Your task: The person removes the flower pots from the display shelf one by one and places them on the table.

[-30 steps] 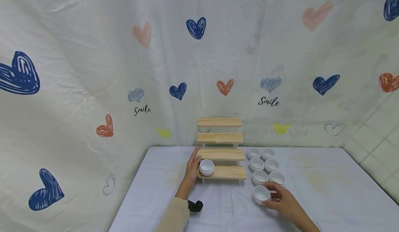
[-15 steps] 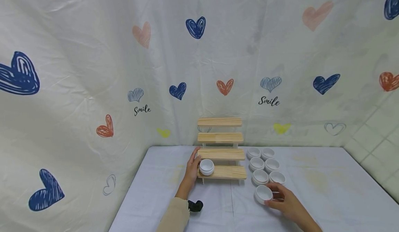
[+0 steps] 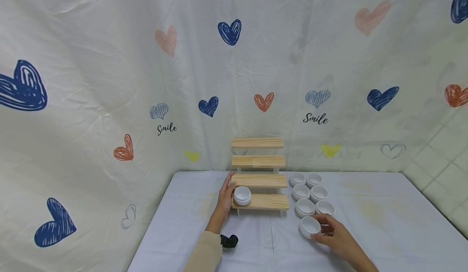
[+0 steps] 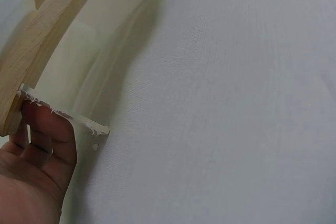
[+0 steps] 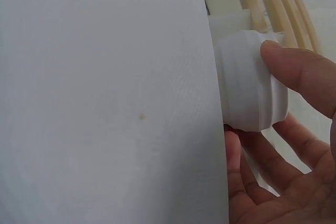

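Note:
A wooden step shelf (image 3: 262,201) with stacked planks stands at the table's back. My left hand (image 3: 224,196) grips its left side; in the left wrist view the curled fingers (image 4: 52,124) are at the end of a plank (image 4: 37,40). One white cup (image 3: 242,196) sits at the left of the lowest plank. My right hand (image 3: 334,235) holds another small round white cup (image 3: 309,227) at the front of a group of like cups. The right wrist view shows the thumb (image 5: 294,69) on that cup's (image 5: 247,82) side and the other fingers around its far side.
Several white cups (image 3: 305,207) stand in two columns right of the shelf. A white cloth covers the table (image 3: 380,223). Behind hangs a white curtain (image 3: 278,68) printed with hearts. A black device (image 3: 229,242) is at the left wrist.
My right hand and the white cup in it have shifted slightly to the right. The left hand has stayed at the shelf's side.

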Demonstrator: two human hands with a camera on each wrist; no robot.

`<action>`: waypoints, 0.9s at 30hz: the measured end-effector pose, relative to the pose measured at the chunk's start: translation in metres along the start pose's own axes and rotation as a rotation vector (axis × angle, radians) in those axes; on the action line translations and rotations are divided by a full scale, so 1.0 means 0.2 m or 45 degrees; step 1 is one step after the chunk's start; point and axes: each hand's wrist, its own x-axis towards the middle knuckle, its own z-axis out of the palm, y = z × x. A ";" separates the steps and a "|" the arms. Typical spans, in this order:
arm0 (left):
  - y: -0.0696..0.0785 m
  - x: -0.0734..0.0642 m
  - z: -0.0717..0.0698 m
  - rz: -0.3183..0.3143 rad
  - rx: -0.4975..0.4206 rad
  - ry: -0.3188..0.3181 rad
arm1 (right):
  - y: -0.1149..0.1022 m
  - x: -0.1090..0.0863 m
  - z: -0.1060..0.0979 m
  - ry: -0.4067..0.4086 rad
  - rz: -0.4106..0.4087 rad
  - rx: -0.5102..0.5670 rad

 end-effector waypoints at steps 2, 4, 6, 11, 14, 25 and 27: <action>-0.02 0.01 0.00 0.001 -0.001 0.007 | 0.00 0.00 0.00 0.010 -0.003 -0.006; -0.05 0.03 0.01 -0.001 -0.019 0.023 | 0.01 0.01 0.00 0.023 -0.016 -0.013; -0.09 0.05 0.01 0.005 -0.017 0.045 | 0.01 0.01 0.00 0.031 -0.031 -0.009; -0.13 0.07 0.02 0.033 0.007 0.079 | 0.01 0.02 -0.01 0.028 -0.022 0.009; -0.14 0.07 0.02 0.032 -0.002 0.085 | 0.01 0.02 -0.01 0.019 -0.001 0.012; -0.11 0.05 -0.01 -0.001 -0.038 0.026 | -0.02 0.01 0.00 0.013 0.022 -0.040; -0.07 0.03 -0.01 -0.006 -0.051 0.001 | -0.02 0.00 0.00 0.015 0.040 -0.063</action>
